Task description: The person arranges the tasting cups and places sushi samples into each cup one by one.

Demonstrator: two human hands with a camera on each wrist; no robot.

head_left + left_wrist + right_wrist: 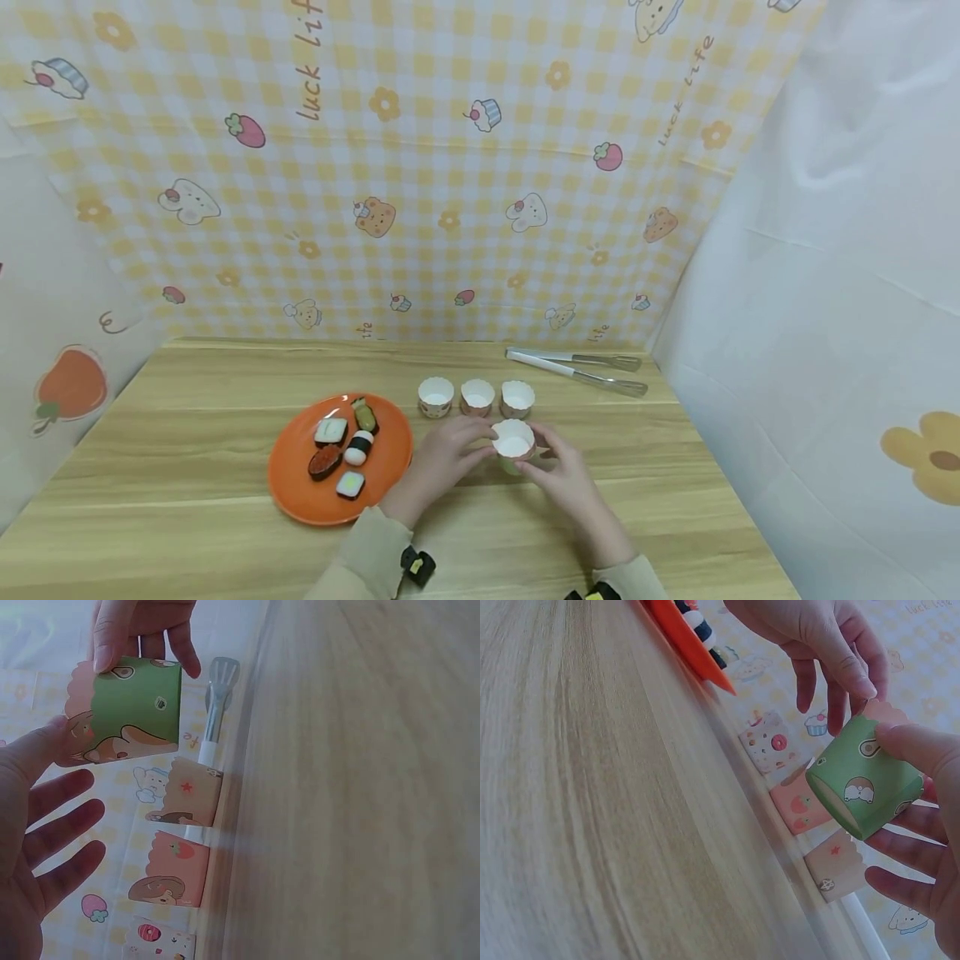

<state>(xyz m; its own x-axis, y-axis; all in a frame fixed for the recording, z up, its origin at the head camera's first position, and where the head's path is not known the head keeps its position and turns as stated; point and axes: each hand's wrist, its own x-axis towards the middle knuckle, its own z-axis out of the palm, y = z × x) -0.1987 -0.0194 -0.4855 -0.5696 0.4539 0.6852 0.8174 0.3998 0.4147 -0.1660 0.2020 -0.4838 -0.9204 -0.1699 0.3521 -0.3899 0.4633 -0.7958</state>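
Observation:
Both hands hold a green paper baking cup above the table. A pink scalloped edge stands out from its top; whether that is a second cup nested inside cannot be told. My right hand grips the green wall between thumb and fingers. At the pink edge, my left hand pinches with thumb and forefinger while its other fingers stay spread. Just behind stand three more baking cups in a row: a white patterned one, a pink strawberry one and a beige one.
An orange plate with several sushi pieces lies left of the hands. White-handled metal tongs lie spread at the back right of the wooden table. A checked cloth hangs behind, with white cloth at both sides.

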